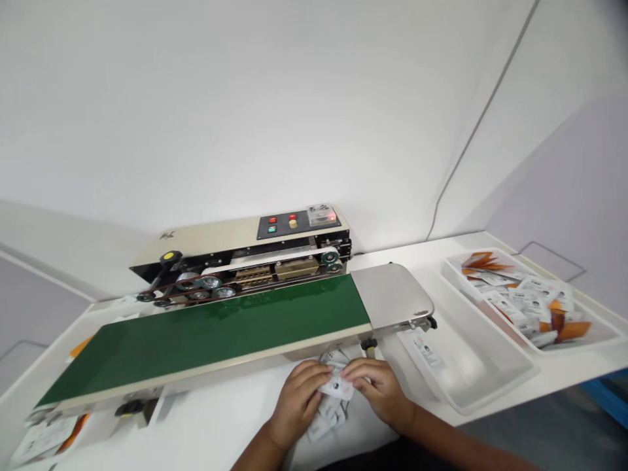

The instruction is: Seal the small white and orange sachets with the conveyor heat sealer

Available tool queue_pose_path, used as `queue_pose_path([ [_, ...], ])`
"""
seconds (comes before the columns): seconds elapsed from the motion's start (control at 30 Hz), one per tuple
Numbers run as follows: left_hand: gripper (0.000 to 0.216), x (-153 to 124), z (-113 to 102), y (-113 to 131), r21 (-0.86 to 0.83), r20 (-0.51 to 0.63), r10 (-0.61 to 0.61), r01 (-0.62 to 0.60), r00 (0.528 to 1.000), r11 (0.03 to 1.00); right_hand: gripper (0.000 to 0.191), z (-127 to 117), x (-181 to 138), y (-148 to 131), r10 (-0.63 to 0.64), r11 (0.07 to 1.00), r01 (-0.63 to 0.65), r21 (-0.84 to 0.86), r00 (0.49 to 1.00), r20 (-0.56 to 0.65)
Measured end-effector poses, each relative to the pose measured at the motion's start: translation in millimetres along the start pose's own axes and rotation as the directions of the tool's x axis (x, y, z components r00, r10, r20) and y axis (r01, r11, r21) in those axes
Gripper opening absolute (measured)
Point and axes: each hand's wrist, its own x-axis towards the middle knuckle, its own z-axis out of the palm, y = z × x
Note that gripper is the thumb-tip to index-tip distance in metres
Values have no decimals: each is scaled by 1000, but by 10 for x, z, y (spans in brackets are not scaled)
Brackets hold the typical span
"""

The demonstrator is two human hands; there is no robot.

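Between my two hands is a small white printed sachet (337, 387), gripped near its upper edge. My left hand (300, 392) pinches its left side with the fingers curled. At its right side, my right hand (380, 387) pinches with thumb and fingers. Under and around it lie several more white sachets (324, 422) on the table, in front of the machine. Both hands are just below the near edge of a green conveyor belt (220, 330).
Behind the belt stands a band sealing machine (235, 242) with buttons and a red light. A metal plate (392, 296) extends the belt rightward. On the right are a white bin (490, 386) holding a sachet and another bin (534, 343) of white and orange packets. More packets (46, 435) lie lower left.
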Motion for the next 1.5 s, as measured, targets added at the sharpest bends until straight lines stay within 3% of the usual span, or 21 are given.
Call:
queue_pose_path([
  [0.07,27,-7,-26,23,-7,-73,-23,23,997,1000,30,1,16,-10,-16,1000,15,17,998,59],
  [0.13,22,-25,-37,44,12,-132,-62,64,989,998,31,-1,16,6,-42,996,50,-77,994,104],
  [0.27,15,-80,-6,69,62,-197,-105,119,975,991,24,-2,-24,92,86,960,-64,-271,994,73],
  [0.4,17,-121,25,71,-54,-178,-291,286,940,957,29,66,-41,139,288,952,-295,-83,954,-82],
  [0.5,22,-137,26,66,-153,-139,-365,344,920,926,28,134,24,80,390,921,-390,21,921,2],
  [0.6,16,-136,17,75,-144,-107,-313,297,944,944,21,122,172,-39,392,919,-394,8,916,86],
  [0.7,12,-117,2,98,-129,-80,-232,221,969,967,25,-18,401,-192,414,903,-411,125,910,2],
  [0.83,18,-90,-25,108,-157,-84,-200,186,976,970,43,-329,758,-442,523,807,-481,344,851,-36],
  [0.93,15,-87,-33,88,-147,-91,-217,202,972,968,49,-549,974,-625,568,772,-527,355,823,-15],
  [1.03,15,-91,-28,65,-126,-96,-214,202,972,971,49,-712,1130,-726,568,782,-506,363,819,-80],
  [1.2,15,-87,-27,58,-99,-75,-187,179,979,979,47,-889,1321,-650,590,784,-517,344,793,-153],
  [1.5,13,-47,-50,81,-76,-88,-159,152,983,985,51,-921,1537,-451,659,734,-596,325,742,-127],
])
